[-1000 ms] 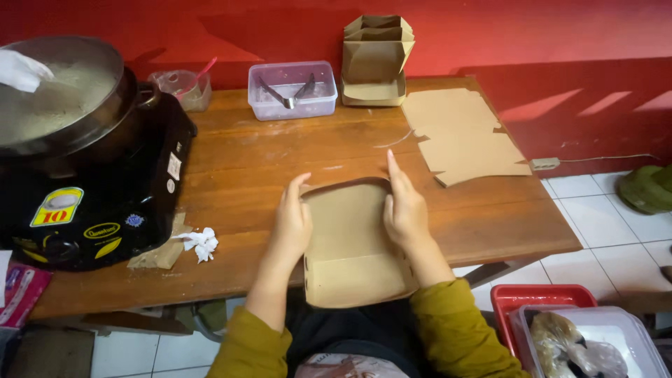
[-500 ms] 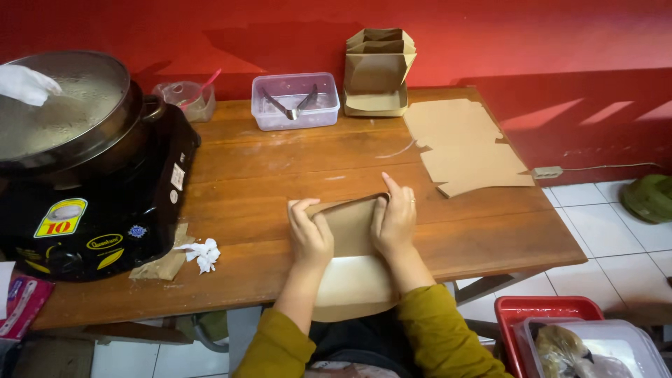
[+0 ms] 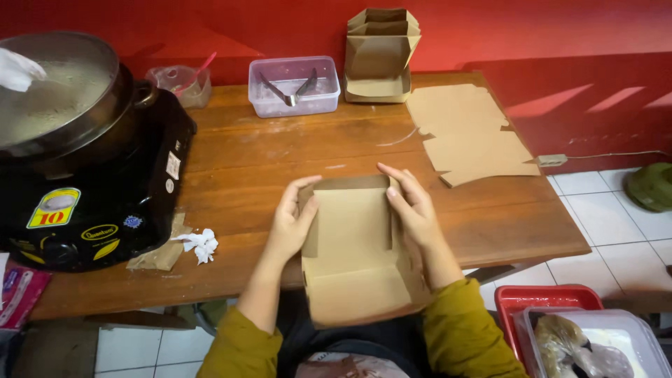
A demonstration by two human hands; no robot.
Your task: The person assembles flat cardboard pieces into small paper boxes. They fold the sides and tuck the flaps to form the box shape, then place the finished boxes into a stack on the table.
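Your left hand (image 3: 290, 224) and right hand (image 3: 413, 206) pinch the side walls of the half-folded brown cardboard box (image 3: 353, 252) at the wooden worktop (image 3: 280, 154) edge; it looks light, thin, easily creased, so hold along the folds.

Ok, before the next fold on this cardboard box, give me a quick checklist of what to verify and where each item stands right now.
1. Both hands on the box: ok. The left hand holds the left wall, the right hand the right wall of the brown cardboard box.
2. Side walls raised: ok, both stand up.
3. Far wall raised: ok.
4. Box fully supported: not ok, its near end overhangs the wooden table edge.
5. Corner tabs locked: cannot tell, fingers cover them.
6. More flat cardboard blanks ready: ok, lying at right, beside the stack of folded boxes.
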